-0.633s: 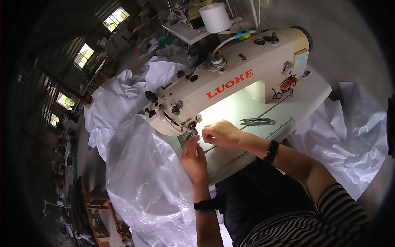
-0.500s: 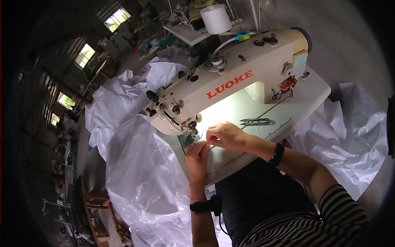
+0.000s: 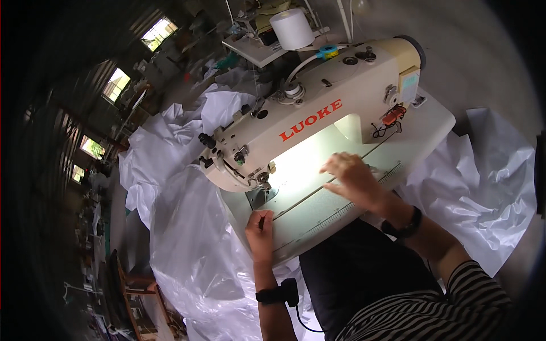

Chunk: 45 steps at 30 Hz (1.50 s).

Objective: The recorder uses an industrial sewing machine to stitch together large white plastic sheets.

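Observation:
A cream sewing machine (image 3: 313, 122) with a lit needle area stands in front of me. My left hand (image 3: 260, 230) is pinched at the front left of its bed, just below the needle (image 3: 264, 184). A faint thread (image 3: 265, 200) seems to run from the needle to those fingertips. My right hand (image 3: 352, 179) hovers over the middle of the machine bed (image 3: 304, 213), fingers apart and holding nothing. It covers most of the thread snips lying there; only a bit of them shows beside the hand.
White sheeting (image 3: 193, 238) hangs in folds left of the machine, and more white sheeting (image 3: 483, 187) lies at the right. A white thread cone (image 3: 292, 28) stands behind the machine. A wooden chair (image 3: 142, 292) is at lower left.
My hands were together by the needle; now they are apart. The right hand has moved right over the snips and opened. The left has drawn slightly toward me, still pinched.

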Each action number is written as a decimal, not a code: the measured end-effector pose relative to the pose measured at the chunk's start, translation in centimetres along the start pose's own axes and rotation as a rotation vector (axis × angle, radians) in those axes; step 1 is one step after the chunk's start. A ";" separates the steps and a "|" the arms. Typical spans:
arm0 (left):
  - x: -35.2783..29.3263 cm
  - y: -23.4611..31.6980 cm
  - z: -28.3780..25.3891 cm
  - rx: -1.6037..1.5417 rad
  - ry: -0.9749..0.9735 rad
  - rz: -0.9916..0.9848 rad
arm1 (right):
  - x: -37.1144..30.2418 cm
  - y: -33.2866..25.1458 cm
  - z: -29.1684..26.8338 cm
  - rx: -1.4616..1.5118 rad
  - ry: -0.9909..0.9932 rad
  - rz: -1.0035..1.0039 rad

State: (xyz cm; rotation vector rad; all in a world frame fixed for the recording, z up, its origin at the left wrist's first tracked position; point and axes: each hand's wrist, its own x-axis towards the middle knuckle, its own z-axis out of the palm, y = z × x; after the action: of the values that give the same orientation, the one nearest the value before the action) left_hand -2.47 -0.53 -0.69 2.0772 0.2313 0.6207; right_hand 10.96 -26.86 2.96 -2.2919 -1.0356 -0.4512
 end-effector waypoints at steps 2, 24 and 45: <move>0.1 0.1 0.0 -0.047 -0.007 -0.047 | -2.0 2.8 -1.3 -0.139 0.056 0.070; 1.0 1.2 2.9 -0.329 0.083 -0.098 | 2.3 -5.5 5.1 0.621 -0.425 0.250; 4.9 -1.1 2.0 0.413 0.227 -0.001 | 2.6 6.4 -10.8 -0.060 0.614 -0.048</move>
State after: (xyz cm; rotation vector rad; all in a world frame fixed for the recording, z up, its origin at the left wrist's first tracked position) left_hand 2.83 0.53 -0.79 2.3968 0.5275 0.8669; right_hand 16.81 -35.57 10.32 -1.9725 -0.7656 -1.1286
